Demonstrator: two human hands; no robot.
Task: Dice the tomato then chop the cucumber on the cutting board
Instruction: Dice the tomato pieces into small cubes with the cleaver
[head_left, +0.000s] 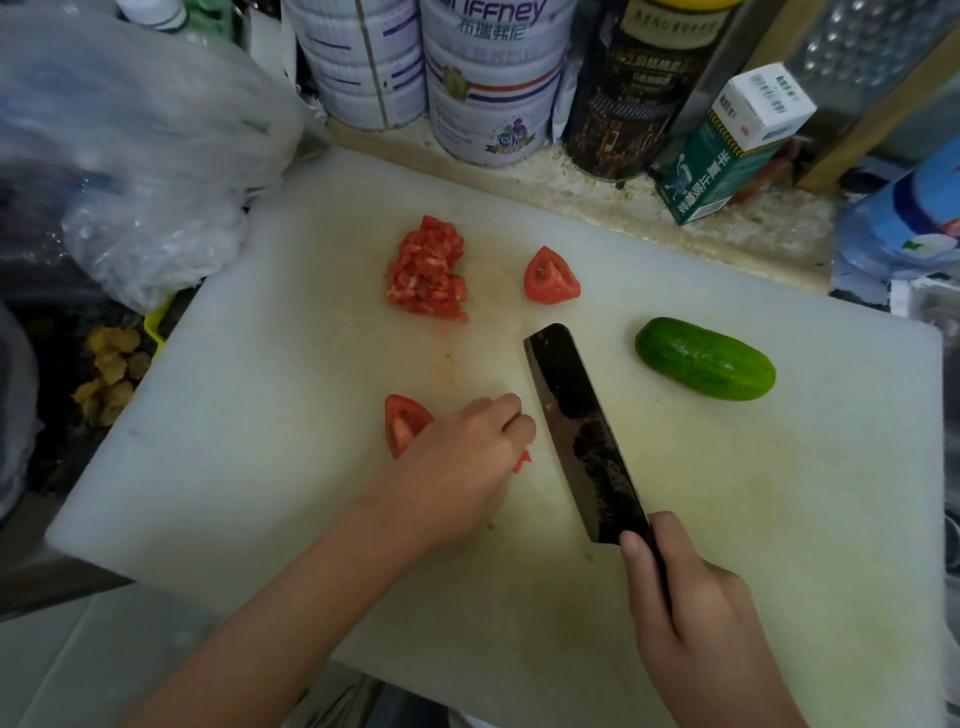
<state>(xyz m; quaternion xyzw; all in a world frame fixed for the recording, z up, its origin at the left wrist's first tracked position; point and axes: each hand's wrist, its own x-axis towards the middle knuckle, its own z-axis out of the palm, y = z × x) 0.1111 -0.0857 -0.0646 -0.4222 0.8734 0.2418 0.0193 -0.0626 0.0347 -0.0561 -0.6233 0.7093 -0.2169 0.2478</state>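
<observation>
White cutting board (260, 415); right hand (696, 608) grips knife (582, 431); left hand (462, 457) seemingly pinches tomato piece (522, 461).

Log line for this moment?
stage: dicing | left hand: holds tomato piece | right hand: grips knife | cucumber: whole

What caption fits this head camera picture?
Left hand holds a tomato piece, right hand grips the knife; cucumber lies whole.

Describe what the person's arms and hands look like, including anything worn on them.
Both arms are bare: no sleeve shows anywhere up to the frame's lower edge. The left hand and right hand wear no gloves, and no ring, watch or bracelet shows. The one thumbnail in view, on the right hand, is short and unpainted.
</observation>
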